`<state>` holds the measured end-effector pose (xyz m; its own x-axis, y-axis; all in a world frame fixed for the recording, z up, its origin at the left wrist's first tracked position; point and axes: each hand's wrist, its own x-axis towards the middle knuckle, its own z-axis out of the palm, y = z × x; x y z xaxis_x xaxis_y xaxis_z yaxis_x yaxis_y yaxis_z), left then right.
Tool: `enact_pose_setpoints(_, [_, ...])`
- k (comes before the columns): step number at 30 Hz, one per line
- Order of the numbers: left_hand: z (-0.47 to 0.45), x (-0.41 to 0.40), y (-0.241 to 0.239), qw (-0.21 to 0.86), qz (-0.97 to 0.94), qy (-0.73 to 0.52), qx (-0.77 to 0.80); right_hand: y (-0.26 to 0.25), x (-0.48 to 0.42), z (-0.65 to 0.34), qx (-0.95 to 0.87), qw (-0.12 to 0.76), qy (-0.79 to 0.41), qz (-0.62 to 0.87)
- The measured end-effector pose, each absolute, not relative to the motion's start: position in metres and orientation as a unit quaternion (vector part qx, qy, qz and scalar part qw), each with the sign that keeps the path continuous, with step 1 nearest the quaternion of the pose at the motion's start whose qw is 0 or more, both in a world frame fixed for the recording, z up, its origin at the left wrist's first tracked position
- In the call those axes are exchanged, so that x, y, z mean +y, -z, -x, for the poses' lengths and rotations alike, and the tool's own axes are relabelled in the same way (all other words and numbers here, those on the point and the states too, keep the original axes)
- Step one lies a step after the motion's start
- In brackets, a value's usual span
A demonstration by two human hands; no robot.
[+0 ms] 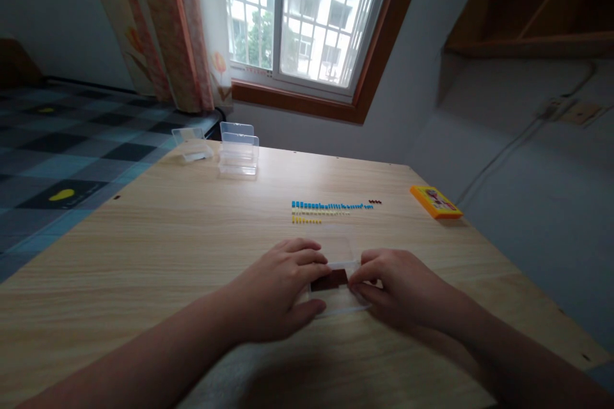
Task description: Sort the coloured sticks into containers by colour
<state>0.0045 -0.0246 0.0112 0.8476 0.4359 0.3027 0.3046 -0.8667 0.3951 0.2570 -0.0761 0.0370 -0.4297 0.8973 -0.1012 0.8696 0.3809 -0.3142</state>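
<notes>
A small clear plastic box point(337, 249) lies on the wooden table point(167, 230) right in front of me, with dark brown pieces point(329, 281) inside it. My left hand point(278, 291) grips the box's left side, fingers curled over its top and thumb under the near edge. My right hand point(400, 287) pinches the box's right side. Beyond the box lie rows of small blue, white and yellow pieces point(326, 208), with a few dark brown ones point(375, 202) at the right end.
Clear plastic boxes point(238, 150) and a clear lid point(192, 142) stand at the table's far left. A yellow-orange card box point(435, 201) lies near the right edge. A bed with a checked cover point(62, 147) is left; window and curtain behind.
</notes>
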Motion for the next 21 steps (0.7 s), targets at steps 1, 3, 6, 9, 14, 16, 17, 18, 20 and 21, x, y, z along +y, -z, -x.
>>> enact_pose_setpoints(1, [-0.005,-0.025,-0.011,0.17,-0.946,-0.195,0.196,-0.038,-0.076,-0.257,-0.829,0.044,-0.166,0.532])
enact_pose_setpoints(3, [-0.005,-0.025,-0.011,0.173,-0.944,-0.197,0.198,-0.043,-0.076,-0.262,-0.827,0.06,-0.182,0.528])
enact_pose_setpoints(6, [-0.005,-0.025,-0.012,0.173,-0.944,-0.196,0.199,-0.059,-0.068,-0.281,-0.813,0.14,-0.175,0.538])
enact_pose_setpoints(9, [-0.005,-0.025,-0.013,0.169,-0.946,-0.194,0.199,-0.075,-0.046,-0.313,-0.775,0.23,-0.106,0.579])
enact_pose_setpoints(14, [-0.005,-0.024,-0.014,0.165,-0.948,-0.188,0.195,-0.073,0.02,-0.366,-0.7,0.177,-0.009,0.692])
enact_pose_setpoints(16, [-0.005,-0.024,-0.015,0.166,-0.949,-0.189,0.191,-0.062,0.045,-0.378,-0.69,0.157,-0.004,0.707])
enact_pose_setpoints(17, [-0.004,-0.024,-0.015,0.166,-0.949,-0.191,0.19,-0.055,0.056,-0.381,-0.69,0.148,-0.006,0.709])
enact_pose_setpoints(18, [-0.004,-0.023,-0.015,0.166,-0.948,-0.194,0.19,-0.049,0.065,-0.383,-0.693,0.139,-0.009,0.708])
enact_pose_setpoints(20, [-0.004,-0.023,-0.015,0.166,-0.947,-0.197,0.191,-0.038,0.078,-0.384,-0.705,0.125,-0.015,0.698])
enact_pose_setpoints(21, [-0.004,-0.023,-0.014,0.167,-0.947,-0.196,0.193,-0.034,0.083,-0.383,-0.713,0.121,-0.018,0.691])
